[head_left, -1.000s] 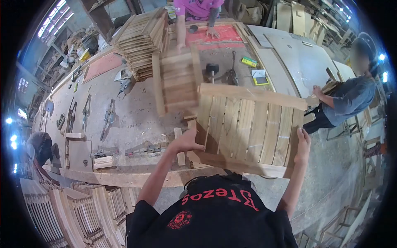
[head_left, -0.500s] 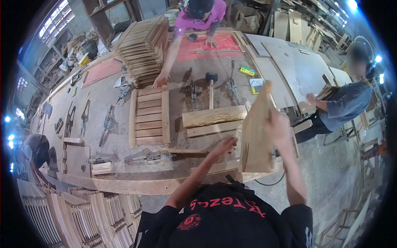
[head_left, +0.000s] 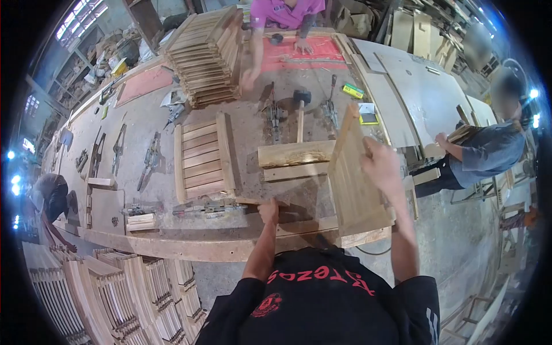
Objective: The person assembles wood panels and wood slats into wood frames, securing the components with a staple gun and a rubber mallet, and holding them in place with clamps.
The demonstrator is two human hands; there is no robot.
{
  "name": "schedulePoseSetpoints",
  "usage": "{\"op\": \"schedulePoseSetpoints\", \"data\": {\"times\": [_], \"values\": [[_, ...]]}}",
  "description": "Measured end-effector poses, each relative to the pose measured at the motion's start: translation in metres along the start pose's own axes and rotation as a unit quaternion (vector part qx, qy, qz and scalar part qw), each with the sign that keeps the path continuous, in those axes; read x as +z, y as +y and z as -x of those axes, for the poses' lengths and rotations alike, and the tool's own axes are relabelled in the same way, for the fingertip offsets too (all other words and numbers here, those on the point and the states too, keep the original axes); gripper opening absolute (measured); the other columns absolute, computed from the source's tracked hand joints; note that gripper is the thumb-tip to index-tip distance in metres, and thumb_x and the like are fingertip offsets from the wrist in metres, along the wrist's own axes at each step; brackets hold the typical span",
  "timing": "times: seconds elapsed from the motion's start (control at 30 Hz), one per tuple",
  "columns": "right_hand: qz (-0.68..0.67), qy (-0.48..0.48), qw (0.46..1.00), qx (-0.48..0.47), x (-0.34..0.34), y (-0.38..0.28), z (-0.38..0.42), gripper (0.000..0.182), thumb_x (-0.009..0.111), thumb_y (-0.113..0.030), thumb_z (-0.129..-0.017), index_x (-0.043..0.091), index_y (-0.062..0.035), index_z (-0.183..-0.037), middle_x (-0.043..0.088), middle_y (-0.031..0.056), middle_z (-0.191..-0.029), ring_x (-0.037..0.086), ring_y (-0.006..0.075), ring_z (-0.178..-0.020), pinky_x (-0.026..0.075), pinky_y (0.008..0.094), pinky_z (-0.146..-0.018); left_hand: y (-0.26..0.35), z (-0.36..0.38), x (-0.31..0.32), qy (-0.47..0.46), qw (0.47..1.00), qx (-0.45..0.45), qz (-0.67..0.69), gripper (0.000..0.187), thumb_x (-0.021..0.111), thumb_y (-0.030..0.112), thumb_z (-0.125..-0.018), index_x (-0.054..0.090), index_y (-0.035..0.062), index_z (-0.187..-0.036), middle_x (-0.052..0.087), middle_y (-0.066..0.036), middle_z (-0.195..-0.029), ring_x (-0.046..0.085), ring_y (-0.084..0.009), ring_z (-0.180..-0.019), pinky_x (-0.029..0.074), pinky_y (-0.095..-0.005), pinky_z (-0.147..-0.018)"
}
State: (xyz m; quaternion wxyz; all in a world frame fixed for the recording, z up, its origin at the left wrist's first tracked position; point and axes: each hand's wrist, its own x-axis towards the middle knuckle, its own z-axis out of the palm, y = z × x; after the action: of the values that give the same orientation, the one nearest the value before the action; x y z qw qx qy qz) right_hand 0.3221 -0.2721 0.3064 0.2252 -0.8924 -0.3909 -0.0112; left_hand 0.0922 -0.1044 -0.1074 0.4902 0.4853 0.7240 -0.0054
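Note:
My right hand [head_left: 380, 164], slightly blurred, is closed at the right edge of a pale wooden panel [head_left: 355, 184], which stands tilted on its edge at the front of the workbench. My left hand [head_left: 268, 211] is closed around the end of a thin wooden strip [head_left: 247, 201] near the bench's front edge. Just beyond that strip is a slatted wooden frame [head_left: 201, 158], with its right side seemingly raised. Between the frame and the panel lie a rough-edged board [head_left: 296, 154] and a narrower board [head_left: 293, 172]. A black-headed mallet [head_left: 301, 118] lies behind them.
Clamps [head_left: 150, 160] are spread over the workbench [head_left: 190, 249]. A stack of slatted frames [head_left: 201, 57] stands at the back. A co-worker in pink [head_left: 287, 14] leans over the far side; another person [head_left: 486, 152] stands at right. More frames [head_left: 115, 293] stand at lower left.
My left hand has moved left and closed on the strip. The panel's top has tipped left and my right hand has risen slightly. The slatted frame has shifted, and the co-worker's arm has drawn back.

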Motion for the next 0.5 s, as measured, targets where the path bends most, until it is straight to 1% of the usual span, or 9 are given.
{"op": "schedulePoseSetpoints", "data": {"times": [0.07,0.13,0.2,0.23,0.3,0.37,0.4,0.43,0.5], "values": [[0.008,-0.008,1.0,0.006,-0.012,0.017,-0.003,0.02,0.057,-0.014,-0.074,0.059,-0.0026,-0.091,0.062,0.0241,-0.072,0.062,0.044,-0.074,0.049,0.0532,-0.067,-0.02,-0.07,0.027,-0.013,0.998,0.026,-0.047,0.081,0.069,0.051,-0.075,0.045,-0.0094,-0.123,0.058,-0.021,-0.121,0.058,-0.0382,-0.112,0.051,-0.047,-0.087],[0.023,-0.012,0.999,0.024,-0.028,0.029,-0.01,0.021,0.057,-0.013,-0.075,0.059,-0.0024,-0.092,0.062,0.0242,-0.072,0.062,0.0439,-0.074,0.049,0.0532,-0.067,0.031,0.023,-0.03,0.03,0.987,0.073,-0.139,0.065,0.069,0.043,-0.075,0.055,-0.0087,-0.112,0.063,-0.022,-0.113,0.062,-0.0387,-0.105,0.051,-0.0473,-0.086],[0.044,0.027,0.999,0.007,-0.036,0.024,-0.014,0.016,0.056,-0.012,-0.075,0.057,-0.0015,-0.086,0.06,0.0232,-0.068,0.061,0.0431,-0.071,0.048,0.0498,-0.063,0.025,0.034,-0.054,0.071,0.968,0.158,-0.18,0.053,0.067,0.037,-0.074,0.061,-0.0059,-0.104,0.065,-0.024,-0.104,0.064,-0.0391,-0.098,0.052,-0.0473,-0.083],[0.052,0.044,0.998,0.002,-0.034,0.018,-0.015,0.014,0.055,-0.012,-0.075,0.057,-0.0011,-0.083,0.059,0.0227,-0.066,0.06,0.0427,-0.069,0.048,0.0482,-0.061,0.012,0.019,-0.06,0.051,0.967,0.162,-0.189,0.051,0.067,0.037,-0.075,0.061,-0.0049,-0.104,0.065,-0.024,-0.103,0.064,-0.0393,-0.097,0.052,-0.0475,-0.082],[0.084,0.001,0.996,-0.013,-0.019,0.0,-0.017,0.022,0.055,-0.009,-0.077,0.06,0.0028,-0.094,0.064,0.024,-0.073,0.065,0.0418,-0.069,0.053,0.0494,-0.065,-0.018,-0.016,-0.065,0.012,0.964,0.16,-0.213,0.047,0.065,0.036,-0.076,0.062,-0.0028,-0.103,0.065,-0.025,-0.101,0.064,-0.0396,-0.096,0.052,-0.0478,-0.081],[0.132,-0.127,0.983,-0.008,0.01,-0.019,-0.024,0.026,0.052,-0.006,-0.078,0.056,0.0076,-0.1,0.065,0.0233,-0.073,0.067,0.0388,-0.067,0.054,0.0462,-0.061,-0.019,-0.009,-0.076,-0.02,0.942,0.207,-0.263,0.05,0.066,0.039,-0.076,0.061,-0.0035,-0.102,0.065,-0.026,-0.1,0.064,-0.04,-0.096,0.051,-0.0479,-0.081],[0.099,-0.164,0.981,0.011,0.017,-0.036,-0.023,0.029,0.051,-0.004,-0.078,0.054,0.0104,-0.103,0.065,0.0226,-0.072,0.067,0.0371,-0.065,0.054,0.0441,-0.058,-0.016,-0.002,-0.084,-0.035,0.93,0.229,-0.286,0.051,0.067,0.04,-0.076,0.06,-0.0038,-0.102,0.065,-0.026,-0.099,0.063,-0.0401,-0.096,0.05,-0.0479,-0.081],[0.067,-0.201,0.977,0.027,0.024,-0.053,-0.018,0.032,0.05,-0.003,-0.078,0.051,0.0132,-0.106,0.065,0.0218,-0.071,0.067,0.0354,-0.064,0.054,0.042,-0.056,-0.004,0.024,-0.093,0.021,0.929,0.262,-0.26,0.052,0.066,0.041,-0.078,0.06,-0.0033,-0.104,0.066,-0.025,-0.099,0.064,-0.0393,-0.096,0.05,-0.0473,-0.081],[0.015,-0.168,0.985,-0.018,0.057,-0.07,-0.002,0.041,0.051,-0.003,-0.078,0.046,0.0193,-0.112,0.064,0.0198,-0.068,0.067,0.0319,-0.062,0.053,0.0386,-0.053,0.038,0.089,-0.108,0.13,0.913,0.327,-0.206,0.053,0.064,0.044,-0.082,0.059,-0.0023,-0.108,0.066,-0.024,-0.1,0.065,-0.0377,-0.097,0.05,-0.0461,-0.08]]}}
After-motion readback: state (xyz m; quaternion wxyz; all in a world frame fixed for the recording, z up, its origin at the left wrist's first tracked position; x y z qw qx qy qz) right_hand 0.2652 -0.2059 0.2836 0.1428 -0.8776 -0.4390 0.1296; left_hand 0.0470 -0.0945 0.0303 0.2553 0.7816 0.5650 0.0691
